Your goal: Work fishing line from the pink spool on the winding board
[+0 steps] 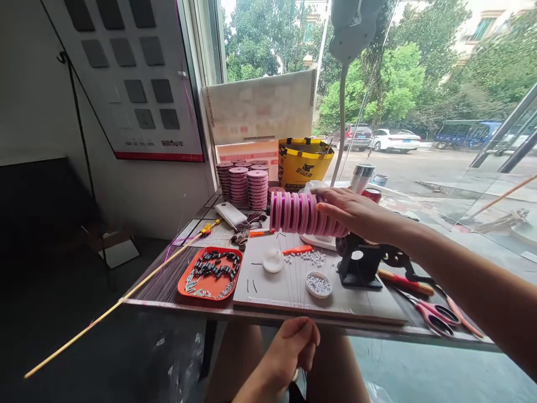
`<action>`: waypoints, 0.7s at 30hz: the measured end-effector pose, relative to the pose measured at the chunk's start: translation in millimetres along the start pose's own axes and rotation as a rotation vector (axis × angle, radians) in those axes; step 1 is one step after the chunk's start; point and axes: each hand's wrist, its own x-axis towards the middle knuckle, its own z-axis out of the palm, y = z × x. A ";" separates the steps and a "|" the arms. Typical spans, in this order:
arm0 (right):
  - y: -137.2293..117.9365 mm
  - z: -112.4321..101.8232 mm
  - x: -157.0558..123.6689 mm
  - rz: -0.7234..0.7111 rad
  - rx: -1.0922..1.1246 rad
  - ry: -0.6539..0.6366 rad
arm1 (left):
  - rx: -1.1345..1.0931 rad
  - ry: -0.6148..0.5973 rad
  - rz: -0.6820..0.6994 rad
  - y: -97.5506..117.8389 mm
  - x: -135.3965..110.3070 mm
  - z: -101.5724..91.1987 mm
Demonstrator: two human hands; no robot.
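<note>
My right hand (356,212) reaches out over the table, its fingers closed around a row of pink spools (300,214) held side by side on a black winding device (363,260). My left hand (293,344) rests low near my lap, below the table's front edge, its fingers curled in a loose pinch; what it holds, if anything, I cannot make out. Thin threads run across the grey work board (272,285) toward me. A small white dish of beads (318,284) and loose white beads (312,257) lie on the board.
An orange tray (210,273) of dark beads sits at the left. Stacks of pink spools (245,187) and a yellow bag (302,162) stand behind. Pink scissors (434,313) lie at right. A long thin stick (117,302) slants off the table's left corner. A lamp stem (342,123) rises above.
</note>
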 end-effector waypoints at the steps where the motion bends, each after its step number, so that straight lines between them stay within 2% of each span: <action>1: 1.0 -0.9 1.1 -0.002 0.010 -0.001 | -0.007 -0.001 0.004 -1.5 1.3 0.8; 9: 1.3 -6.1 6.5 -0.023 0.087 -0.028 | -0.060 -0.018 0.013 -17.6 10.2 0.1; 14: 2.3 -7.3 7.3 -0.035 0.130 -0.036 | -0.068 -0.002 0.029 -17.1 14.0 -3.2; 18: 5.8 -9.3 12.0 -0.075 0.187 -0.059 | -0.051 0.068 0.022 -12.3 14.5 -1.2; 21: 6.4 -11.7 13.5 -0.101 0.224 -0.061 | -0.117 0.191 -0.001 -11.1 14.4 1.8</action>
